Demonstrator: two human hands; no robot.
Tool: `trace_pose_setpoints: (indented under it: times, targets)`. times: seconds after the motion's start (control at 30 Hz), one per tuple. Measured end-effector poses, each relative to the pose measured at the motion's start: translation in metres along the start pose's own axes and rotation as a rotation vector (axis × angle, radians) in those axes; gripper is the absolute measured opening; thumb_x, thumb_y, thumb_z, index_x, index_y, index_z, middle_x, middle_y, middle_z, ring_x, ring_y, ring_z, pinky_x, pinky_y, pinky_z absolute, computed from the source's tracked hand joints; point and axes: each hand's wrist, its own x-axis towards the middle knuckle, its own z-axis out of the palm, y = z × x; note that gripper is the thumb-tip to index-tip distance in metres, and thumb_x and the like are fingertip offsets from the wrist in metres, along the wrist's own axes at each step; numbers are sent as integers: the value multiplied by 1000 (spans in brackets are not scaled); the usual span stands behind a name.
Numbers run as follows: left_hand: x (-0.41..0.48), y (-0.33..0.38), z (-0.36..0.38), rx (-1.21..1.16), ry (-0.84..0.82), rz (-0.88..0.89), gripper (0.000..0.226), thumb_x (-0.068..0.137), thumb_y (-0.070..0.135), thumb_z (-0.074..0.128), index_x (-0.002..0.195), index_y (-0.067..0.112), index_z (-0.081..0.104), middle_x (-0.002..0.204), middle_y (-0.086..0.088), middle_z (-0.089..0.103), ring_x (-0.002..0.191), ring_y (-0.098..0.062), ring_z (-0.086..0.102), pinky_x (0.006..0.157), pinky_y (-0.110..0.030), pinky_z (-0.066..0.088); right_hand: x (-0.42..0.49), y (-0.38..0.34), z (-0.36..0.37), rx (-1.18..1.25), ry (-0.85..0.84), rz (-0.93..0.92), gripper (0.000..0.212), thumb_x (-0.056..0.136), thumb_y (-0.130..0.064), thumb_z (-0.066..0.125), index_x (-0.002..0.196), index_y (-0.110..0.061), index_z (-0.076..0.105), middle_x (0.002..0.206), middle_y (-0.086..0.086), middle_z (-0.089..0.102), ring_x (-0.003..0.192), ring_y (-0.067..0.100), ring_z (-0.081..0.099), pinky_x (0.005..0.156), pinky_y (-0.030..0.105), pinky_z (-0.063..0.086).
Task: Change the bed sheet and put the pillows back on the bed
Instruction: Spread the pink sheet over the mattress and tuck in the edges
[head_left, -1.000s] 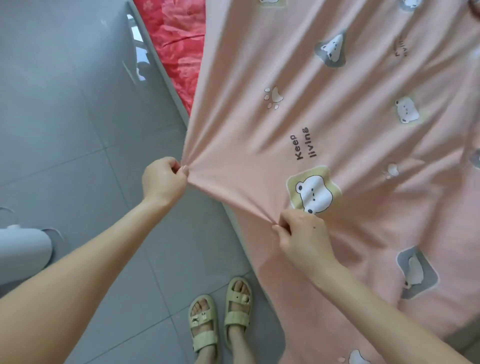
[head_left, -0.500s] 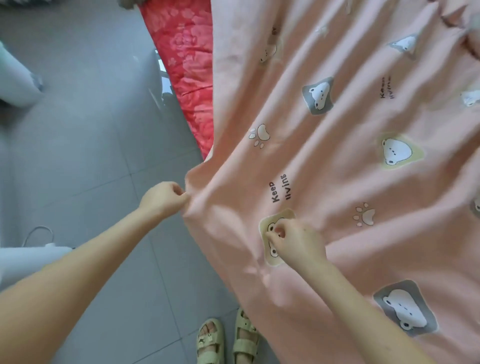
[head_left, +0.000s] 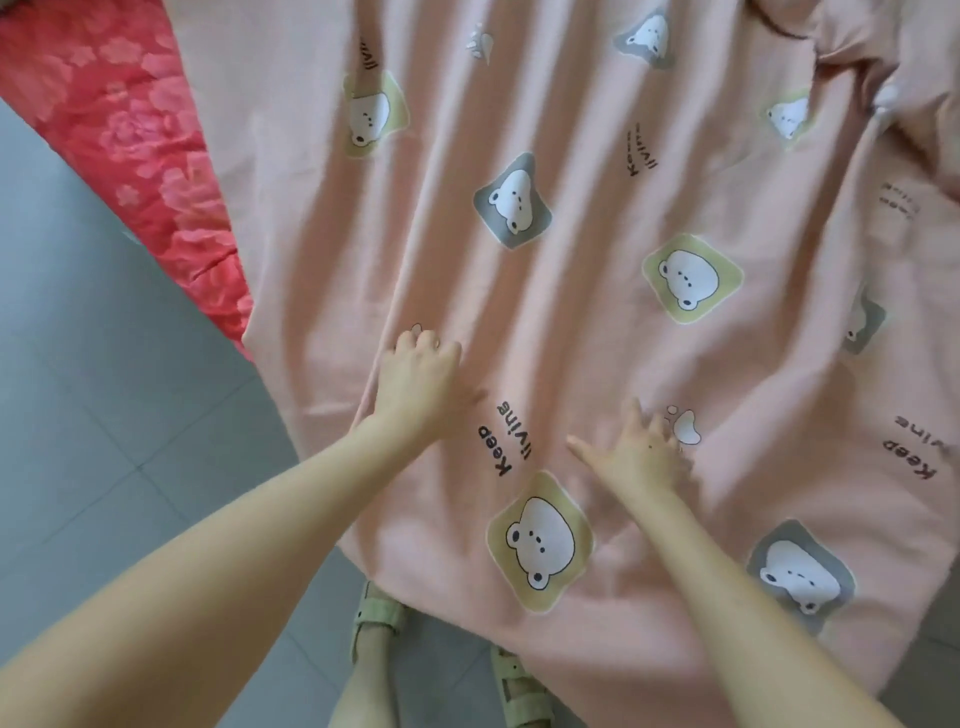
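A pink bed sheet printed with white bears and the words "Keep living" lies spread over the bed, with long folds running away from me. My left hand rests on the sheet near its left edge, fingers curled down onto the cloth. My right hand lies flat on the sheet with fingers spread, slightly blurred. Neither hand grips the cloth. A red flowered cover shows on the bed beyond the sheet's left edge. No pillows are in view.
Grey tiled floor runs along the left of the bed. My feet in pale green sandals stand at the bed's near corner, partly under the hanging sheet. The sheet bunches up at the top right.
Both hands have let go of the sheet's pinched edge and moved forward onto its top. The sheet has dropped and spread flatter over the bed.
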Motion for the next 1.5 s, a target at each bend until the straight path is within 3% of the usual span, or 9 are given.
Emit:
trace_pose_setpoints:
  times: [0.17, 0.37, 0.5, 0.6, 0.73, 0.93, 1.07, 1.23, 1.5]
  targets:
    - [-1, 34, 36, 265, -230, 485, 62, 84, 50, 57, 138, 31, 34, 147, -5, 28, 136, -30, 21, 106, -46, 26, -51, 100, 53, -1, -155, 212, 105, 72, -79, 48, 151, -28, 1, 158, 7, 8, 145, 26, 7, 111, 48, 27]
    - [-2, 82, 39, 426, -379, 275, 38, 88, 16, 50, 125, 22, 51, 123, -4, 49, 109, -28, 52, 67, -31, 41, -101, 163, 64, 88, -406, 29, 84, 82, -62, 52, 150, -38, 8, 158, -10, 10, 146, 14, 10, 113, 30, 23]
    - [-10, 149, 37, 433, -316, 395, 23, 91, 16, 45, 109, 14, 59, 108, -6, 55, 99, -25, 55, 70, -29, 38, -108, 204, 44, 429, -37, 361, 28, 91, -38, 50, 108, -24, 67, 112, -5, 68, 102, 20, 61, 83, 29, 49]
    - [-34, 204, 53, 336, -217, 558, 23, 95, 22, 43, 109, 10, 57, 112, -8, 53, 105, -29, 50, 70, -31, 34, -129, 251, 61, 531, 191, 663, 22, 89, -17, 51, 107, -11, 61, 105, 8, 67, 97, 31, 61, 78, 35, 49]
    - [-75, 288, 91, 321, -245, 702, 30, 94, 30, 47, 119, 16, 55, 120, -3, 51, 112, -25, 46, 80, -30, 37, -156, 323, 119, 761, -11, 860, 43, 93, -13, 48, 136, -8, 45, 132, 14, 55, 120, 31, 52, 95, 35, 42]
    - [-129, 397, 154, 47, -253, 502, 39, 92, 31, 55, 127, 14, 51, 127, -8, 51, 114, -32, 46, 87, -37, 40, -154, 371, 190, 1397, -452, 677, 52, 94, -21, 52, 142, -7, 38, 141, 7, 46, 130, 26, 43, 108, 32, 33]
    - [-137, 435, 195, 245, -360, 321, 61, 87, 46, 56, 135, 22, 30, 142, -14, 29, 132, -38, 28, 102, -49, 35, -137, 367, 222, 1572, -502, 567, 19, 95, -29, 46, 92, -19, 62, 80, -4, 60, 79, 19, 54, 77, 25, 41]
    - [-132, 444, 210, 393, -408, 174, 95, 82, 61, 55, 151, 26, 0, 158, -15, -1, 143, -40, 6, 110, -51, 28, -131, 380, 218, 1248, -399, 360, 30, 92, -13, 48, 62, -18, 42, 76, 7, 56, 75, 22, 46, 64, 23, 30]
    - [-131, 472, 181, 523, -519, 126, 85, 86, 47, 58, 151, 23, 9, 149, -14, 31, 125, -31, 46, 96, -34, 39, -123, 444, 189, 1043, -362, 251, 33, 94, -16, 45, 64, -19, 31, 82, 4, 49, 83, 25, 52, 65, 27, 31]
